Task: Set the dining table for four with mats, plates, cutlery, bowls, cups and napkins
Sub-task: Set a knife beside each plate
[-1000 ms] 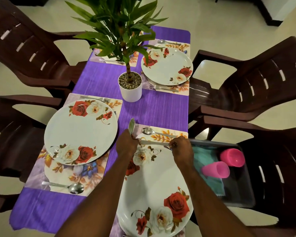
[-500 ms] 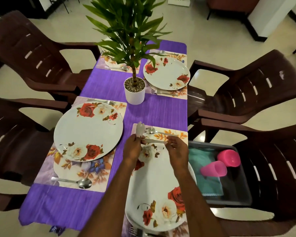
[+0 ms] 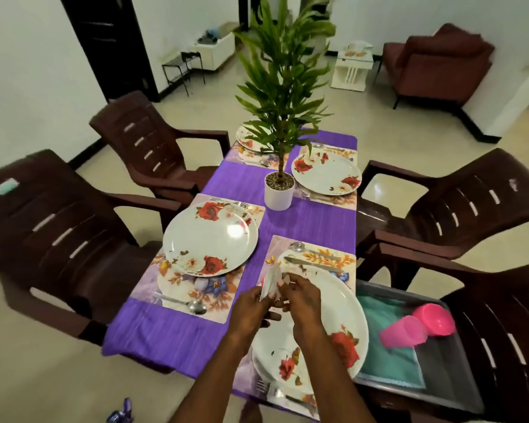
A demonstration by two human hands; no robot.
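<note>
Cutlery piece (image 3: 271, 282), pale and blurred so its kind cannot be told, is held above the upper-left edge of the near-right plate (image 3: 327, 303), with both hands meeting on it. Left hand (image 3: 251, 309): fingers closed around the lower part of the piece. Right hand (image 3: 303, 300): fingertips pinching the same piece from the other side, the two hands touching. Near-right mat (image 3: 345, 261): a spoon (image 3: 300, 247) and a knife (image 3: 312, 264) lie side by side on it, beyond the plate; a fork (image 3: 266, 389) lies at the plate's near edge. Near-left mat (image 3: 153, 276) carries a rose-pattern plate (image 3: 209, 239), a spoon (image 3: 196, 306) on the near side and a fork (image 3: 239, 204) on the far side. Far-right plate (image 3: 326, 174) sits on its own mat with cutlery on both sides; far-left plate (image 3: 246, 141) is partly hidden behind the potted plant (image 3: 279, 190), which stands mid-surface on the purple cloth (image 3: 315, 221). Grey tray (image 3: 458, 389) rests on the chair (image 3: 507, 340) to the right of the surface; inside it are a teal napkin (image 3: 388, 361) lying flat and two pink cups (image 3: 416, 326) on their sides, touching each other. Three more brown chairs stand around the surface. Bowls: none identifiable on the surface or in the tray.
</note>
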